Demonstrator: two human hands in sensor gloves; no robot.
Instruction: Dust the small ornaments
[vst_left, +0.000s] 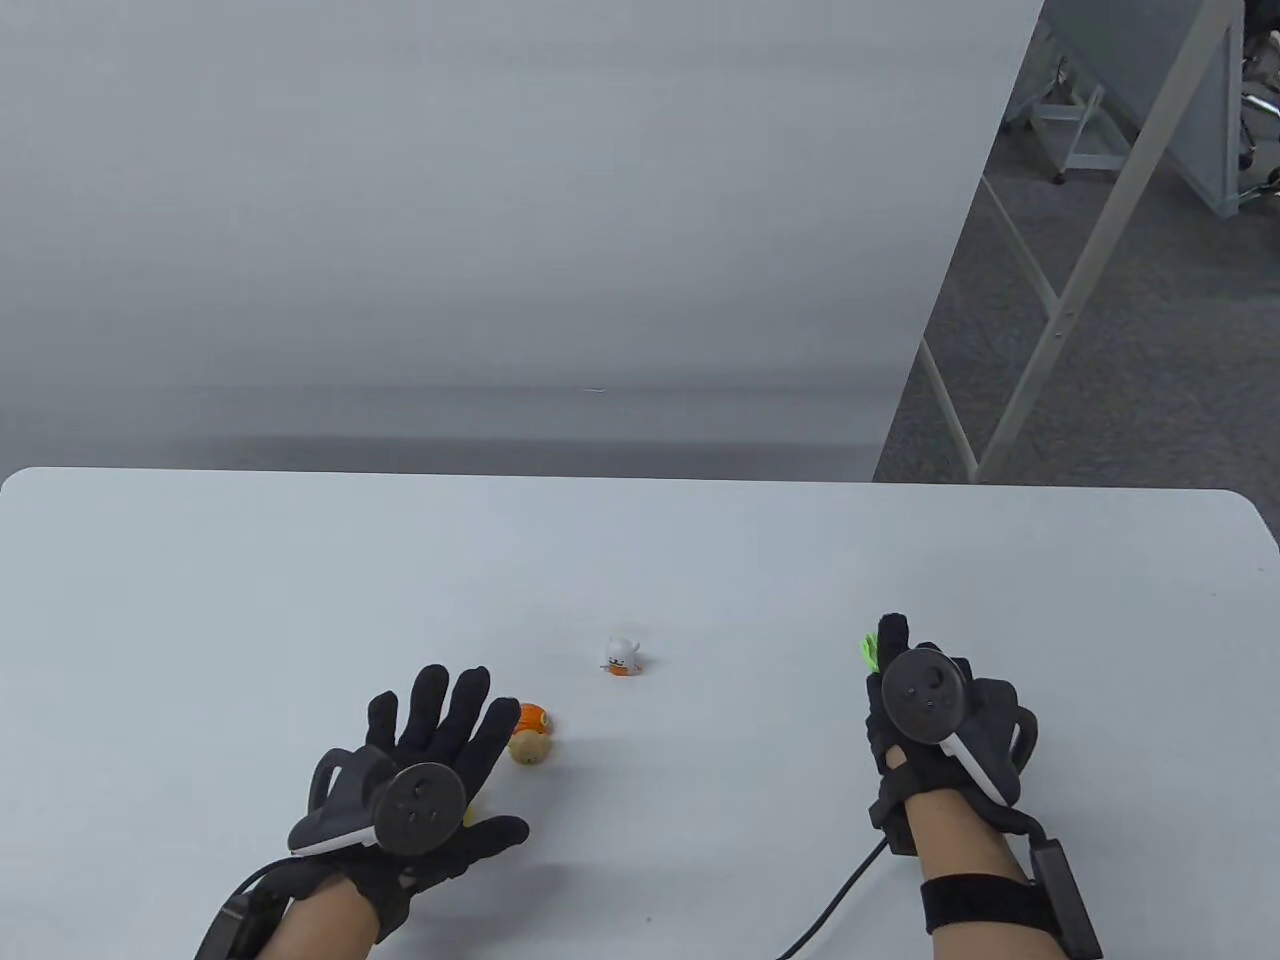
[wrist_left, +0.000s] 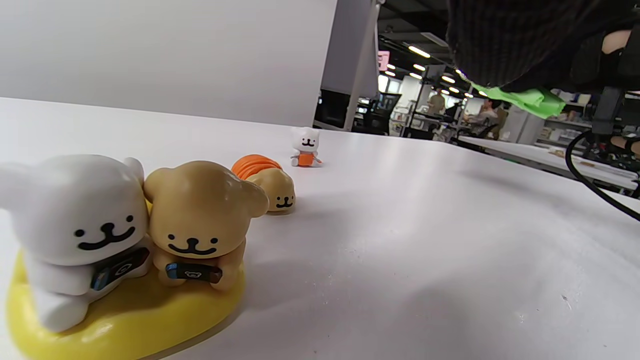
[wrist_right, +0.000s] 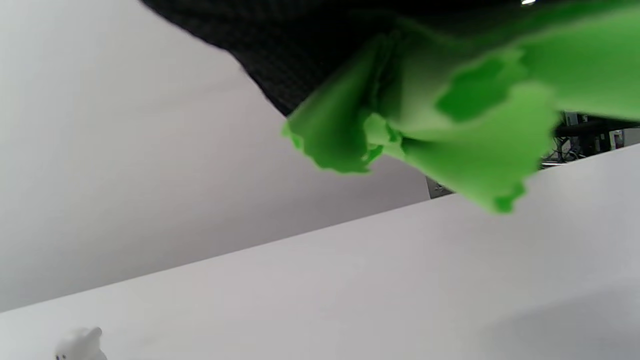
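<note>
My right hand (vst_left: 905, 690) holds a crumpled green cloth (vst_left: 870, 650) above the table's right side; the cloth fills the top of the right wrist view (wrist_right: 450, 125). My left hand (vst_left: 440, 730) hovers with fingers spread over a two-figure ornament on a yellow base (wrist_left: 125, 250), which the hand hides in the table view. A tan dog with an orange shell (vst_left: 530, 735) lies just right of the left fingers; it also shows in the left wrist view (wrist_left: 272, 182). A small white cat in orange (vst_left: 622, 657) stands in the middle; it shows in the left wrist view (wrist_left: 306, 147) too.
The white table (vst_left: 300, 580) ends at a far edge against a grey wall. A black cable (vst_left: 830, 900) runs from my right wrist to the near edge. Metal frame legs (vst_left: 1050, 300) stand off the table at the far right.
</note>
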